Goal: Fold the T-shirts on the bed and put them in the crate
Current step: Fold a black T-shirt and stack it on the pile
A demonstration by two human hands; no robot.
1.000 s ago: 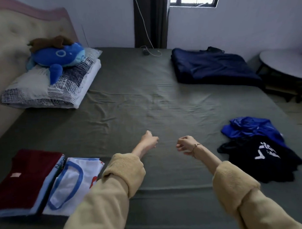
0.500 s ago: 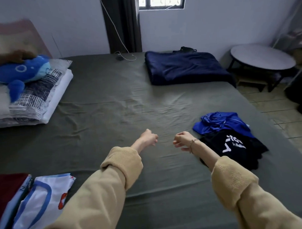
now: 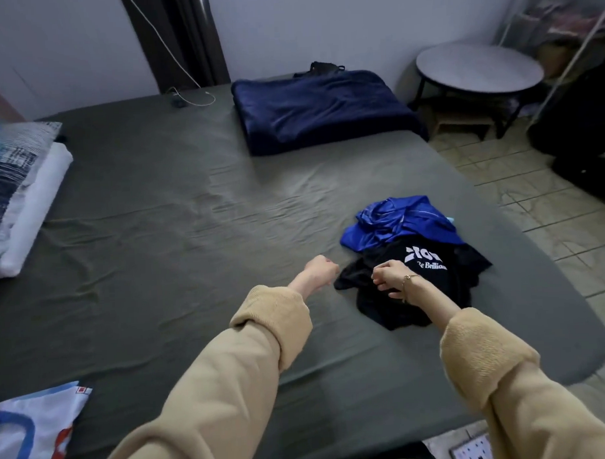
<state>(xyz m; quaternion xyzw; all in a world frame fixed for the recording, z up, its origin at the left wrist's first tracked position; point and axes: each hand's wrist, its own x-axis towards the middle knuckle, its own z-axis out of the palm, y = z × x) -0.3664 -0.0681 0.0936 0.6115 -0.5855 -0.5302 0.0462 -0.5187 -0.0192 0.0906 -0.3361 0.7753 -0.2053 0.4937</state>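
A crumpled black T-shirt (image 3: 429, 276) with white lettering lies on the right side of the bed (image 3: 191, 233). A crumpled bright blue T-shirt (image 3: 397, 222) lies just behind it, partly overlapping. My right hand (image 3: 390, 277) hangs over the black shirt's near left part with its fingers curled; I cannot tell whether it touches the cloth. My left hand (image 3: 319, 271) is a loose fist just left of the black shirt, holding nothing. A folded white T-shirt (image 3: 30, 434) with blue trim lies at the near left corner. No crate is in view.
A folded navy blanket (image 3: 321, 108) lies at the far end of the bed, with a charger cable (image 3: 193, 99) beside it. Pillows (image 3: 18, 184) are stacked at the left edge. A round table (image 3: 479, 67) stands on the tiled floor to the right. A socket strip (image 3: 473, 451) lies by my feet.
My view has swung right, so the red folded shirt and the plush toy have left the frame. Both hands have moved right toward the black T-shirt, and the right one is now over it.
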